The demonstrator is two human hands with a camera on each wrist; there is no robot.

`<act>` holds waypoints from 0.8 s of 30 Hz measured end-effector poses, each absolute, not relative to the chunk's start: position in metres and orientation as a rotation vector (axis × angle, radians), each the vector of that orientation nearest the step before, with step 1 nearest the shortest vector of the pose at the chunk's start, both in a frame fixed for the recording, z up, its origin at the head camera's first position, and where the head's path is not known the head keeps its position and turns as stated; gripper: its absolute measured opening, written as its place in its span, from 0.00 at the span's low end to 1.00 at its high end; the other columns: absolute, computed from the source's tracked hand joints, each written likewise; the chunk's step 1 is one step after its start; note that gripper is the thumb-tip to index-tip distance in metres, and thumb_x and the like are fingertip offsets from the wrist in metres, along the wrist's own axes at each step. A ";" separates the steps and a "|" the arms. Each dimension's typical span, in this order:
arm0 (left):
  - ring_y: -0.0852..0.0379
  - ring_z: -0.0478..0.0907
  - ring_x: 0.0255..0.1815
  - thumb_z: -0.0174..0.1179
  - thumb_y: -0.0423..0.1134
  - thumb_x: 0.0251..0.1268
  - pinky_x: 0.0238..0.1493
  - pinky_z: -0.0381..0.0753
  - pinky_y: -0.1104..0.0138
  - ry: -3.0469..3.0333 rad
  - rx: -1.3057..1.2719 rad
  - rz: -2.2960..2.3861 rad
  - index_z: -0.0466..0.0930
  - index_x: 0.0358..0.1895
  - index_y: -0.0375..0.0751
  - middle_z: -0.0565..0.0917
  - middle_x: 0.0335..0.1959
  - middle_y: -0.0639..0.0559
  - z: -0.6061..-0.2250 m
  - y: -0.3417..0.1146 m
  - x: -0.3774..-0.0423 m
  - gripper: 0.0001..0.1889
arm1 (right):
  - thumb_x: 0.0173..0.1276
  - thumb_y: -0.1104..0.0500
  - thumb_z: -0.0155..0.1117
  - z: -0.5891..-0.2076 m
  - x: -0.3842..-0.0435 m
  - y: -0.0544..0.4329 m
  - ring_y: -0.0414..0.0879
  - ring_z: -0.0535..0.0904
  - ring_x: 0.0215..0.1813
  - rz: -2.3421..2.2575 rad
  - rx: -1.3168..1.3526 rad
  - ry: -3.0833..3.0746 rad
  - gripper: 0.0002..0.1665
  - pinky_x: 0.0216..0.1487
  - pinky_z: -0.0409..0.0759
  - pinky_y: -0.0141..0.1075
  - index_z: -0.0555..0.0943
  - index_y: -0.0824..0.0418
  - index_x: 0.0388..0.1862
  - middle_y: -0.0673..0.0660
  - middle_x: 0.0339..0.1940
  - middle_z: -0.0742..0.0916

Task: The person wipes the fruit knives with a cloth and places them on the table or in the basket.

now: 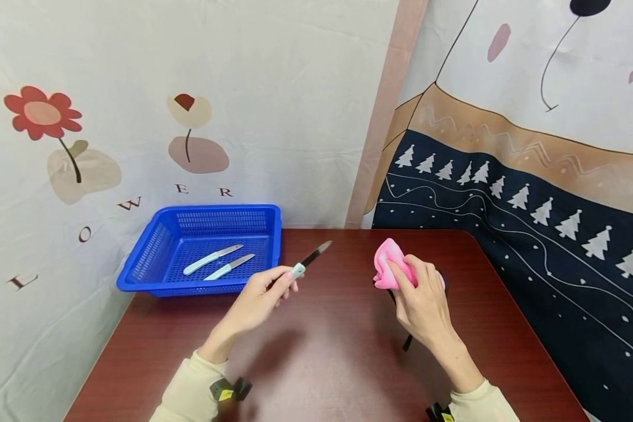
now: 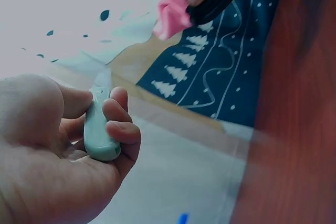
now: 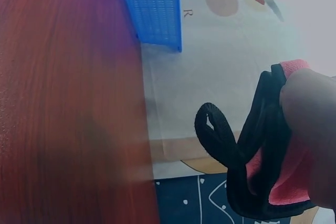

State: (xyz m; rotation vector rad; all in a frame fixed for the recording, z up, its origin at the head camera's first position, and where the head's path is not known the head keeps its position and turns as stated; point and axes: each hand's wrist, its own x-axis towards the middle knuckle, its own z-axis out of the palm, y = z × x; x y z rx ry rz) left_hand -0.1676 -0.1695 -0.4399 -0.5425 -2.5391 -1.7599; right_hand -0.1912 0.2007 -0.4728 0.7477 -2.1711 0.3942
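My left hand [image 1: 260,299] grips a small paring knife [image 1: 298,271] by its pale green handle, the blade pointing up and to the right. In the left wrist view the fingers curl round the handle [image 2: 100,129], with the thumb along its side. My right hand [image 1: 426,302] holds a bunched pink cloth [image 1: 387,261] with black edging, pinched between thumb and fingers. The right wrist view shows a black hanging loop [image 3: 215,132] dangling from the cloth. Knife and cloth are apart, both held above the table. Part of the cloth is hidden behind the right hand.
A blue plastic basket [image 1: 137,281] stands at the table's back left. Inside it lie two similar knives, one knife [image 1: 211,258] behind the other knife [image 1: 229,268]. The brown table [image 1: 337,363] meets a printed cloth backdrop [image 1: 316,117] along its back edge.
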 end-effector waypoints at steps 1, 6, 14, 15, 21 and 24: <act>0.59 0.75 0.28 0.52 0.41 0.94 0.28 0.76 0.70 -2.535 -0.536 -1.737 0.89 0.53 0.40 0.80 0.31 0.46 -0.438 -0.174 -0.168 0.15 | 0.69 0.63 0.72 -0.473 -0.191 0.201 0.66 0.78 0.58 0.394 0.747 -2.172 0.31 0.54 0.79 0.59 0.85 0.59 0.72 0.72 0.65 0.83; 0.60 0.78 0.35 0.54 0.42 0.93 0.35 0.79 0.70 -2.533 -0.466 -1.619 0.89 0.57 0.42 0.82 0.35 0.49 -0.429 -0.193 -0.170 0.13 | 0.68 0.63 0.72 -0.476 -0.190 0.204 0.66 0.78 0.56 0.390 0.744 -2.176 0.31 0.53 0.79 0.59 0.85 0.59 0.72 0.72 0.64 0.83; 0.63 0.80 0.43 0.57 0.42 0.91 0.45 0.80 0.72 -2.550 -0.379 -1.392 0.88 0.63 0.42 0.91 0.47 0.42 -0.421 -0.224 -0.176 0.14 | 0.81 0.56 0.61 -0.482 -0.187 0.209 0.66 0.78 0.55 0.391 0.751 -2.166 0.23 0.52 0.78 0.59 0.86 0.60 0.70 0.72 0.64 0.83; 0.63 0.81 0.43 0.57 0.42 0.91 0.45 0.80 0.72 -2.553 -0.372 -1.355 0.88 0.63 0.42 0.91 0.47 0.43 -0.421 -0.228 -0.177 0.14 | 0.84 0.54 0.57 -0.484 -0.187 0.209 0.66 0.78 0.55 0.388 0.752 -2.166 0.23 0.52 0.78 0.59 0.86 0.60 0.70 0.72 0.63 0.83; 0.56 0.81 0.44 0.59 0.44 0.90 0.45 0.79 0.69 -2.604 -0.318 -1.153 0.87 0.66 0.42 0.91 0.49 0.46 -0.417 -0.252 -0.185 0.15 | 0.91 0.45 0.45 -0.489 -0.182 0.213 0.65 0.78 0.55 0.382 0.753 -2.199 0.30 0.51 0.79 0.59 0.85 0.59 0.72 0.72 0.64 0.83; 0.50 0.84 0.47 0.60 0.43 0.90 0.47 0.81 0.63 -2.633 -0.310 -1.051 0.85 0.68 0.39 0.92 0.52 0.43 -0.413 -0.263 -0.192 0.17 | 0.91 0.43 0.44 -0.492 -0.179 0.214 0.64 0.78 0.55 0.380 0.752 -2.222 0.31 0.51 0.80 0.59 0.85 0.58 0.73 0.71 0.64 0.83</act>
